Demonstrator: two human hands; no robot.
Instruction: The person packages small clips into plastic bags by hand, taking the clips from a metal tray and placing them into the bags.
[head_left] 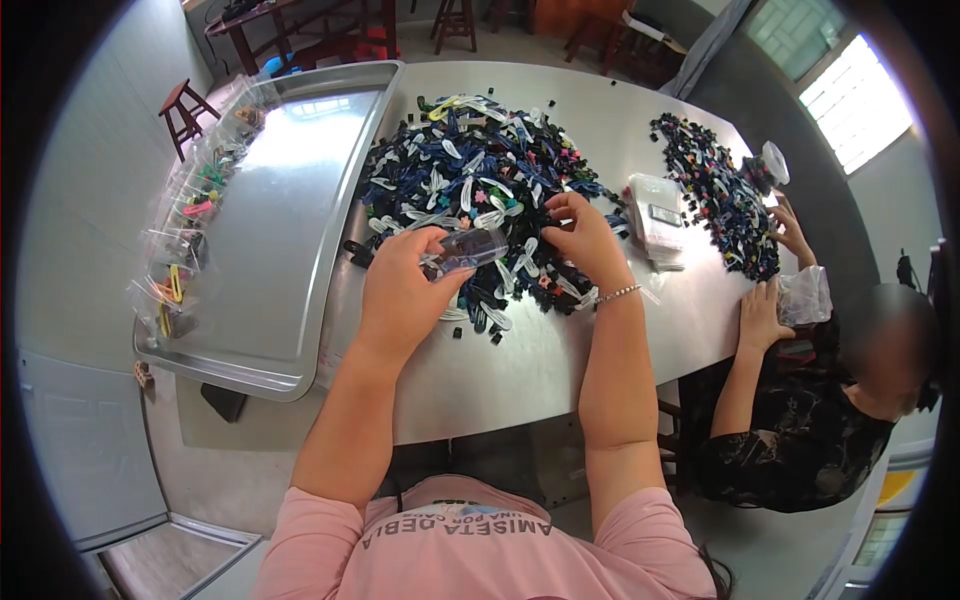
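My left hand (408,285) is closed around a small clear plastic cup (478,248), tilted on its side with its open end to the right. Some dark pieces show inside it. Over the near right part of a big heap of hair clips (470,165), my right hand (583,238) has its thumb and fingers drawn together among dark clips. Whatever sits between those fingertips is too small to make out. The heap mixes black, navy, white and a few coloured snap clips with small black claw clips.
A large metal tray (290,180) stands at left, with filled plastic bags (180,265) along its left side. Flat clear bags (657,215) lie stacked right of the heap. Beyond them is a second clip pile (715,195), where a co-worker's hands (765,315) hold a bag and a cup.
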